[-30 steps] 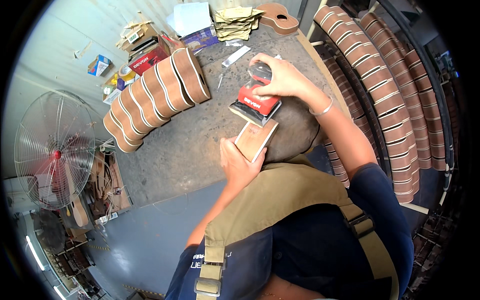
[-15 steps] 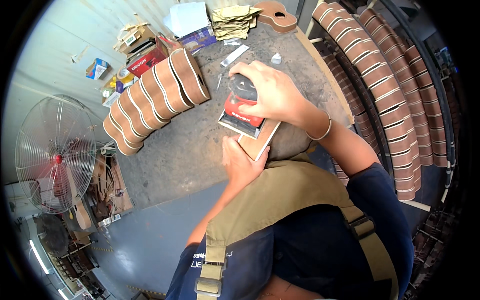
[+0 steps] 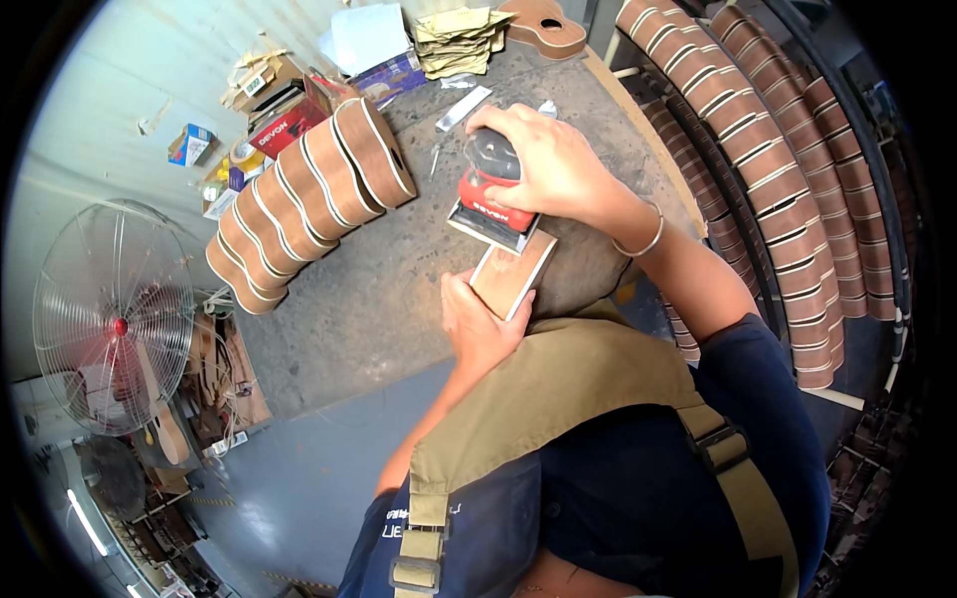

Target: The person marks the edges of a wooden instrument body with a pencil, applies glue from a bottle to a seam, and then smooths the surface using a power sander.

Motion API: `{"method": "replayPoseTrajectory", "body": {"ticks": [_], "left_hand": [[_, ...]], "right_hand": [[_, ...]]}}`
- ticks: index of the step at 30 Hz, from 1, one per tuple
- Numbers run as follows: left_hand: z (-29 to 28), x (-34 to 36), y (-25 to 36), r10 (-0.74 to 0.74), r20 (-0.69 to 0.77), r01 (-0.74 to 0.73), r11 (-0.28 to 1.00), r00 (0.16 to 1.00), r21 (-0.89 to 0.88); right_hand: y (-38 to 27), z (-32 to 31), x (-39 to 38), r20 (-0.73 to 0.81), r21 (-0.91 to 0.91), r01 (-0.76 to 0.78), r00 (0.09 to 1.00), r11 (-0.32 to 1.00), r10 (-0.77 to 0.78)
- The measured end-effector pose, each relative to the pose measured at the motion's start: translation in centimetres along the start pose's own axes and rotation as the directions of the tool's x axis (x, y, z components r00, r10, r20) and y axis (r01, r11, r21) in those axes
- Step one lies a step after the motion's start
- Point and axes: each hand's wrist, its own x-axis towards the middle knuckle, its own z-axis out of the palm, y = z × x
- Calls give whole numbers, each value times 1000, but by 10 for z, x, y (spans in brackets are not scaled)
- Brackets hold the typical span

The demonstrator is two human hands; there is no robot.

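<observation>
My right hand [image 3: 553, 164] grips the black top of a red and black electric sander [image 3: 495, 189] from above. The sander's flat pad is over the far end of a brown ukulele body [image 3: 512, 279] with pale edging, seen side-on; whether it touches cannot be told. Closed round the near end of that body is my left hand [image 3: 480, 317], fingers and thumb on opposite edges. The lower part of the body is hidden by my hand and apron. To the left, a row of similar ukulele bodies [image 3: 309, 194] stands side by side on the worktable [image 3: 349, 309].
Sanding sheets [image 3: 459, 42], boxes [image 3: 384, 78] and one ukulele body [image 3: 546, 28] lie along the table's back. A caged fan [image 3: 120, 324] stands left. Racks of stacked ukulele bodies [image 3: 758, 189] rise at the right, beyond the table edge.
The sander and my right hand have shifted slightly away from me, toward the far end of the ukulele body, uncovering more of its wood. My left hand stays nearly in place.
</observation>
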Motion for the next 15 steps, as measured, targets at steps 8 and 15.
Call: {"method": "replayPoseTrajectory", "body": {"ticks": [8, 15], "left_hand": [[1, -5, -5, 50, -8, -50, 998, 999, 27], [-12, -15, -12, 32, 4, -32, 999, 999, -30]], "right_hand": [[-2, 7, -13, -5, -11, 74, 997, 997, -74], [66, -8, -26, -45, -192, -104, 994, 976, 97]]}}
